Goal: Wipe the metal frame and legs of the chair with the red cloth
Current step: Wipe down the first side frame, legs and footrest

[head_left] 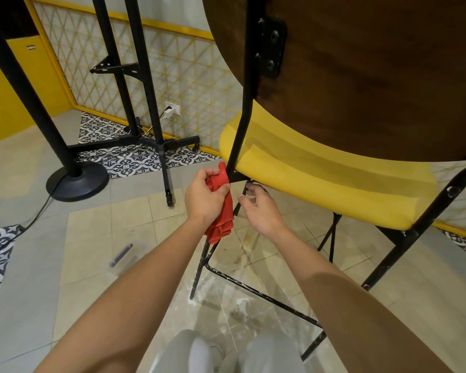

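At centre frame the left hand (203,197) grips the bunched red cloth (222,224), pressing its top against the black chair frame (240,125) where the upright meets the yellow seat (320,179). The rest of the cloth hangs down over the front leg (199,267). Just to its right, the right hand (261,208) reaches under the seat edge with curled fingers; whether it grips the frame I cannot tell. The chair stands on a tiled floor (105,238).

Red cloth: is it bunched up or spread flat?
Bunched, not spread: the left hand grips the red cloth as a crumpled wad against the black chair frame, its loose end hanging below the fist.
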The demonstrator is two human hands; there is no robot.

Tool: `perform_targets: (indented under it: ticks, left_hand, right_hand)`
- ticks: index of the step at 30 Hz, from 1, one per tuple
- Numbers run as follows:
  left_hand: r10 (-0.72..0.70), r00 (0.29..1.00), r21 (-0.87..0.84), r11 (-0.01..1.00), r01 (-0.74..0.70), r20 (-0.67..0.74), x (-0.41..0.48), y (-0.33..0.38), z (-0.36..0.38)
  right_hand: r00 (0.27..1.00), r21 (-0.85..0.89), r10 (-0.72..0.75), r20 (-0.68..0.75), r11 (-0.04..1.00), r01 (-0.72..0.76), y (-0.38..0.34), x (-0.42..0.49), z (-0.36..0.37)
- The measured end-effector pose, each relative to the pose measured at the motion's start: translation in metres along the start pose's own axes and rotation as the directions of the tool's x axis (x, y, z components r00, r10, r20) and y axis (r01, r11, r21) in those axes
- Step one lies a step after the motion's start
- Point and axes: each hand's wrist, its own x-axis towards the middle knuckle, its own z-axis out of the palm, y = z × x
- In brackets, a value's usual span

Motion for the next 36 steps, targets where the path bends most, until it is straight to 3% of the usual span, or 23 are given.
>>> perform_targets:
  ticks: [5, 14, 21, 24, 29, 36]
  left_hand:
    - [0.061, 0.996, -0.235, 0.969, -0.075, -0.066, 0.001, 0.016, 0.001]
    - [0.024, 0.999, 0.015, 1.000, -0.023, -0.036, -0.001, 0.009, -0.001]
    - [0.114, 0.990, -0.116, 0.986, -0.124, -0.085, -0.004, 0.022, 0.006]
    - [0.061, 0.995, -0.095, 0.993, -0.068, -0.076, -0.007, 0.009, 0.008]
    - [-0.065, 0.996, -0.001, 0.998, 0.065, 0.065, -0.006, -0.024, -0.004]
    - [-0.024, 0.994, -0.156, 0.987, 0.041, 0.106, 0.003, -0.021, -0.001]
  right_hand:
    - [1.000, 0.003, -0.014, 0.005, 1.000, 0.014, -0.004, -0.003, 0.000]
    - [1.000, 0.017, -0.016, -0.008, 1.000, 0.016, -0.008, -0.007, -0.006]
    - [1.000, 0.042, -0.029, -0.003, 0.999, 0.029, -0.013, -0.009, -0.005]
    - [1.000, 0.044, -0.020, 0.001, 0.999, 0.020, -0.010, -0.007, -0.004]
    - [0.999, 0.067, -0.010, 0.050, 0.998, 0.007, -0.009, -0.007, 0.003]
    - [0.998, 0.083, 0.008, 0.062, 0.996, -0.013, -0.007, -0.003, 0.014]
